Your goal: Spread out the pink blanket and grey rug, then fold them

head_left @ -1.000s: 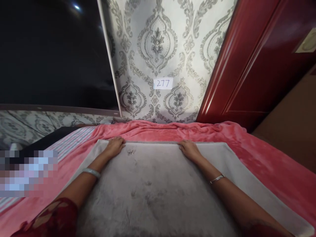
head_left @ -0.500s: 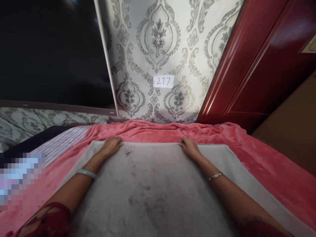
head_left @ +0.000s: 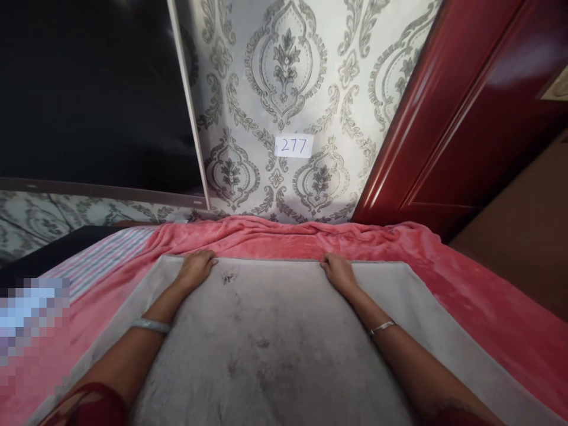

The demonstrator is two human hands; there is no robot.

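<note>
A grey cloth (head_left: 284, 319) with dark smudges is spread flat before me on a pink plush blanket (head_left: 284, 241). My left hand (head_left: 196, 269) is closed over its far edge, left of the middle, with the fingers curled at the hem. To the right, my right hand (head_left: 339, 271) grips the same edge, with its thumb side turned inward. A stretch of straight hem runs between the two hands. A dark, ragged patch (head_left: 229, 277) marks the cloth just right of my left hand. The fingertips of both hands are partly hidden.
Behind the blanket stands a patterned wall (head_left: 284, 77) with a paper label (head_left: 293, 146) reading 277. A large dark screen (head_left: 93, 100) hangs at left, and a red wooden door (head_left: 444, 136) is at right. Striped fabric (head_left: 104, 254) shows at the left edge of the blanket.
Both hands and the cloth's far edge have come very slightly toward me. The hands still hold the edge at about the same places.
</note>
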